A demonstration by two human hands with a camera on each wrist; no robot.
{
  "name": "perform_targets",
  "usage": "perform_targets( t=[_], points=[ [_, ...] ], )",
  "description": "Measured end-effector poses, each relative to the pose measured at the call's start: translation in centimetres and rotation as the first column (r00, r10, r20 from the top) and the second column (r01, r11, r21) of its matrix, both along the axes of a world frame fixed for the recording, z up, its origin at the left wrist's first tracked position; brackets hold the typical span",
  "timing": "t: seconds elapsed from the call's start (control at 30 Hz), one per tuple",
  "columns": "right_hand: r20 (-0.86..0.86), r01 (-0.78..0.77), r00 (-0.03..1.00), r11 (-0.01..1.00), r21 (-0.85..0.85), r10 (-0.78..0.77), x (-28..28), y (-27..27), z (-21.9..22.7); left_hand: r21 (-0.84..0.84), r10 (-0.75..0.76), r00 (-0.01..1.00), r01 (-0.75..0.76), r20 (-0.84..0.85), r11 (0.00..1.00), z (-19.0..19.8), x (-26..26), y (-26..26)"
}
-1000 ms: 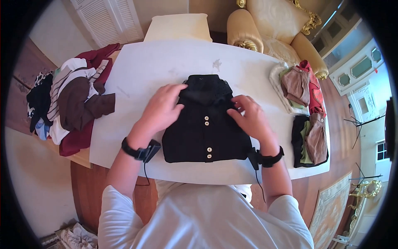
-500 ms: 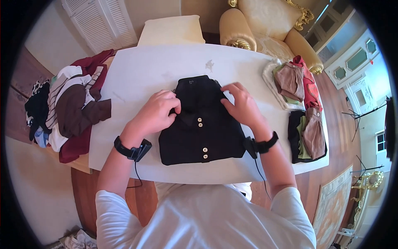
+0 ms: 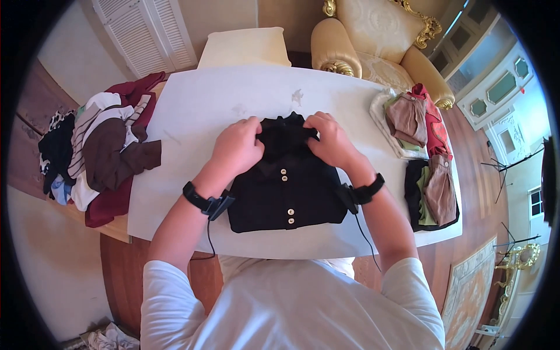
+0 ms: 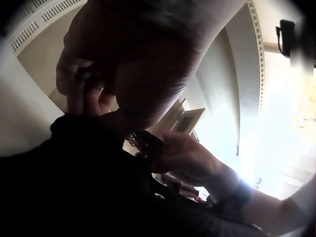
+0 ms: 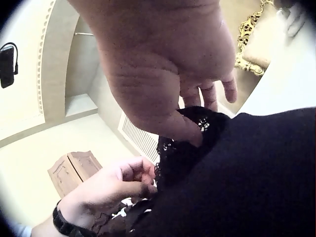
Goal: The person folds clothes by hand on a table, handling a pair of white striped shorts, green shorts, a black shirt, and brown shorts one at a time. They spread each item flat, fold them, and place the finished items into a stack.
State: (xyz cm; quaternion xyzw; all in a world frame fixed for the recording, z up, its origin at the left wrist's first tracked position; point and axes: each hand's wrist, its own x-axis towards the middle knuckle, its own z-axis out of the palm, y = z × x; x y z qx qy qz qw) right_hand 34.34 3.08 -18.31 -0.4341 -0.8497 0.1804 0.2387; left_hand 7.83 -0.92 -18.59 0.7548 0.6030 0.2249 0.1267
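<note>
A black garment (image 3: 286, 198) with gold buttons lies in front of the person on the white table, its far end narrower than its near end. Lace trim (image 5: 203, 126) edges that far part in the right wrist view. With thumb and fingers, the left hand (image 3: 238, 146) pinches the garment's upper left edge. Opposite it, the right hand (image 3: 333, 142) pinches the upper right edge, the thumb lying over the lace. Between the hands the far edge looks slightly raised and bunched. In the left wrist view the black cloth is too dark for detail.
On the left, a loose heap of clothes (image 3: 105, 146) spreads over the table (image 3: 192, 111) edge. Folded clothes lie at the right in two piles, a far one (image 3: 408, 119) and a near one (image 3: 438, 189). A stool (image 3: 245, 46) and a gold armchair (image 3: 373, 46) stand behind.
Both hands have moved from beside the garment's upper sides to its far corners and now pinch the cloth. The far edge has lifted and creased; the near part stays flat.
</note>
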Motion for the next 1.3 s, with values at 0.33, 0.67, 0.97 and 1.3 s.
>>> perform_targets(
  t=[0.33, 0.67, 0.97, 1.3],
  points=[
    [-0.238, -0.023, 0.971, 0.999, -0.045, 0.012, -1.2, -0.4, -0.3, 0.11, -0.041, 0.994, 0.03, 0.097, 0.993, 0.3, 0.9, -0.4],
    [-0.227, 0.024, 0.972, 0.99, -0.142, -0.056, -1.1, 1.9, -1.1, -0.088, -0.054, 0.998, 0.052, -0.021, 0.995, -0.8, -0.6, 1.0],
    [-0.413, -0.036, 0.902, 0.932, -0.362, -0.126, -0.2, 1.8, -1.0, -0.056, -0.189, 0.964, 0.202, 0.185, 0.978, -1.5, -2.3, 1.2],
    [-0.64, -0.226, 0.735, 0.81, -0.542, -0.223, 0.5, 2.5, -1.3, -0.182, -0.162, 0.858, 0.282, 0.487, 0.942, -2.3, -4.8, 0.5]
  ],
)
